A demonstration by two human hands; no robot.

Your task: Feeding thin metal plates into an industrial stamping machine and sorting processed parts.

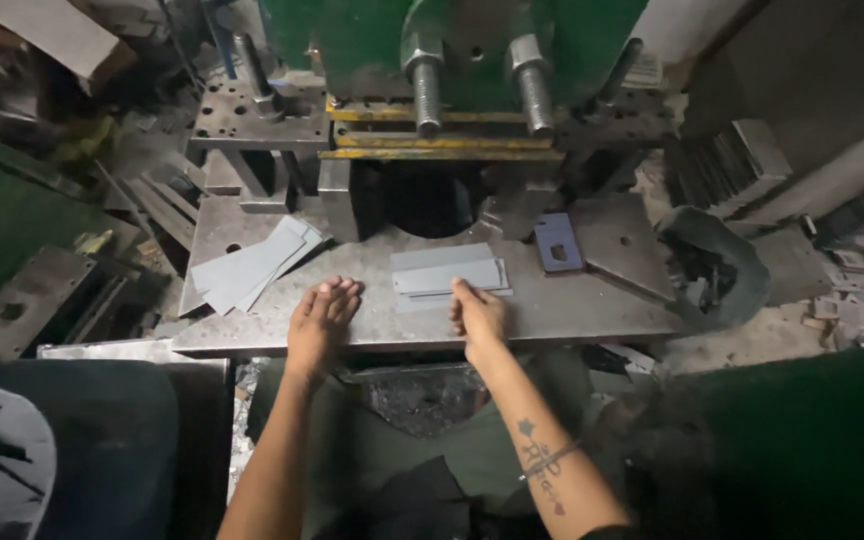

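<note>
My left hand [320,320] lies flat, palm down, on the steel press table [572,310], fingers together, holding nothing. My right hand [476,315] rests on its edge just right of it, fingertips touching the near edge of a small stack of grey metal strips [447,272]. A fanned pile of similar grey strips [252,262] lies to the left of my left hand. A punched plate with a rectangular hole [557,243] lies at the right, near the die opening [432,198].
The green press [452,40] with two threaded bolts [427,95] looms over the table. A dark bin [717,270] of scrap sits right. Stacked metal pieces [732,160] stand at far right. Scrap bars [152,200] clutter the left.
</note>
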